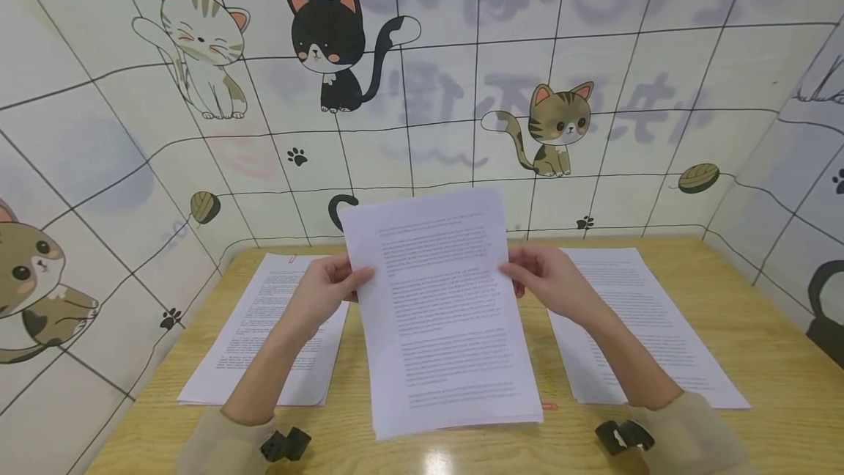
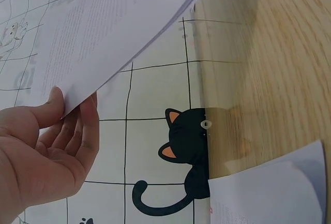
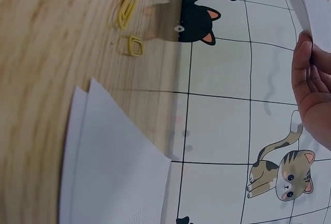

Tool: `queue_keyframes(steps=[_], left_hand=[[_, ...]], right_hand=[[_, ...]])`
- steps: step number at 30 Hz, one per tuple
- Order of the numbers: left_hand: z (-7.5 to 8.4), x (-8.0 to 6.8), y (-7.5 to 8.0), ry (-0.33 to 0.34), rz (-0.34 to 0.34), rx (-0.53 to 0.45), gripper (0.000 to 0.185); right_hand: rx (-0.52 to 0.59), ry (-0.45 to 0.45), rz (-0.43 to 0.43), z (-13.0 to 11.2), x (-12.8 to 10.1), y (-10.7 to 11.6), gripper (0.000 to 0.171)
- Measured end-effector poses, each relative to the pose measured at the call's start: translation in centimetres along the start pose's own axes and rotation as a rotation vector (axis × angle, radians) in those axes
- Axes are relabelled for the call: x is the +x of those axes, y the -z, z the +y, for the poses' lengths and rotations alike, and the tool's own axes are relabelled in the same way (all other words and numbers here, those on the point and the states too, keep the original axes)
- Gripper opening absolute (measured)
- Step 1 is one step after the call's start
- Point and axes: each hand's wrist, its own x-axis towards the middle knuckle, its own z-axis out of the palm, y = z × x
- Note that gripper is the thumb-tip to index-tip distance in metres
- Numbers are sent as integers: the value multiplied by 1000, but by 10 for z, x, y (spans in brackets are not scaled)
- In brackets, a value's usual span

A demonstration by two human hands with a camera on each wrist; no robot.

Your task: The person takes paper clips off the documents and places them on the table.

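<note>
A thin stack of printed sheets is held up in front of the wall, tilted, its text facing the head camera. On its left edge, the left hand pinches the paper, thumb in front and fingers behind. The right hand grips the opposite edge the same way. In the left wrist view, the left thumb lies on the sheets near a corner. Only part of the right hand shows in the right wrist view, at the paper's edge.
Another printed stack with a red paper clip lies on the wooden table at left. A third stack lies at right. Yellow paper clips and a red clip rest between. A cat-patterned wall stands behind.
</note>
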Motion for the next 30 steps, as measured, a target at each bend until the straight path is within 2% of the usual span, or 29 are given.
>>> queue_keyframes(steps=[9, 21, 30], left_hand=[[-4, 1, -2, 45, 21, 32, 19], [-10, 13, -1, 80, 78, 65, 25], [-15, 28, -2, 178, 119, 81, 31]], right_hand=[[-7, -65, 44, 0, 6, 3, 15], [5, -143, 21, 11, 19, 1, 21], [0, -206, -15, 23, 32, -4, 17]])
